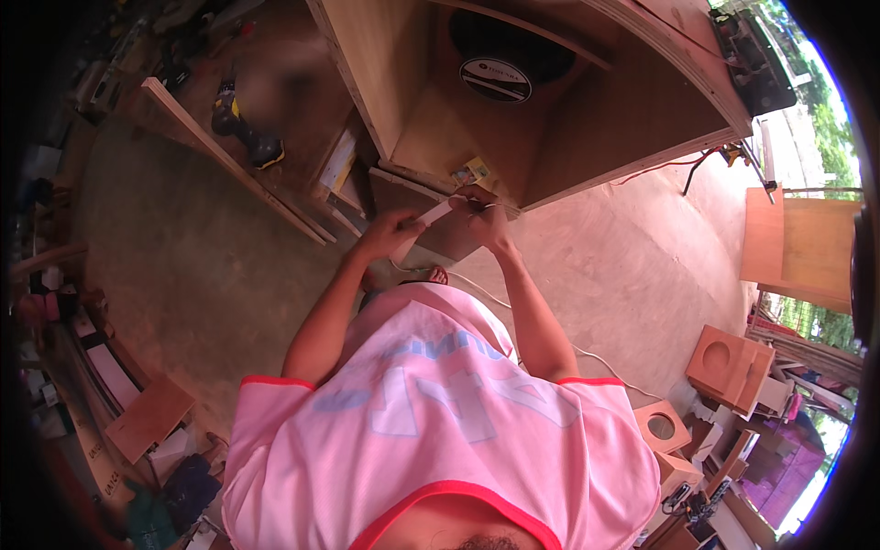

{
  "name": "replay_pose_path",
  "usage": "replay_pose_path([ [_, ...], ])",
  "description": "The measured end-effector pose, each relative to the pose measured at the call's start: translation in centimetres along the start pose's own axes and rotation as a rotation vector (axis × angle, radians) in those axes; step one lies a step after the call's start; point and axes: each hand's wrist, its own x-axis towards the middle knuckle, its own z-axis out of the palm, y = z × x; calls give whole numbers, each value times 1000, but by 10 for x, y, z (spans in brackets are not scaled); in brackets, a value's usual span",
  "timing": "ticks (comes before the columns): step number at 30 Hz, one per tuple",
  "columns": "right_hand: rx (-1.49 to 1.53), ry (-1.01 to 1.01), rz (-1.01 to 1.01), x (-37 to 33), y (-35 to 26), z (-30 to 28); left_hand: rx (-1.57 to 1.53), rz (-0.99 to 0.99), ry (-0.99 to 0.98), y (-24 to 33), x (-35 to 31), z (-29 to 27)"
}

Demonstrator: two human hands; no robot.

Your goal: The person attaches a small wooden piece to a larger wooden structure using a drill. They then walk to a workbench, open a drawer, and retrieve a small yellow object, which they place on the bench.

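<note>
My left hand (pixel 390 233) is closed on one end of a pale, narrow strip (pixel 439 212), which slants up toward my right hand. My right hand (pixel 487 224) is closed at the strip's far end, with something small and dark by its fingers that I cannot make out. Both hands are in front of the lower edge of a large open plywood box (pixel 403 69). Deep inside the box is a round black speaker (pixel 496 79) with a white-and-black label. A small yellowish packet (pixel 473 171) lies on the box floor, just beyond my fingers.
A yellow-and-black cordless drill (pixel 240 124) rests on the wooden bench at left, by a long wooden strip (pixel 220 147). A white cable (pixel 477 288) crosses the concrete floor. Small wooden boxes with round holes (pixel 724 359) stand at right. Boards (pixel 151 417) lie at lower left.
</note>
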Motion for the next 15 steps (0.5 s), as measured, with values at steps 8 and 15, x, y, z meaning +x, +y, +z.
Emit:
replay_pose_path([
  [8, -140, 181, -250, -7, 20, 3, -96, 45, 221, -6, -5, 20],
  [15, -92, 193, -174, -8, 26, 4, 43, 138, 363, -20, -19, 27],
])
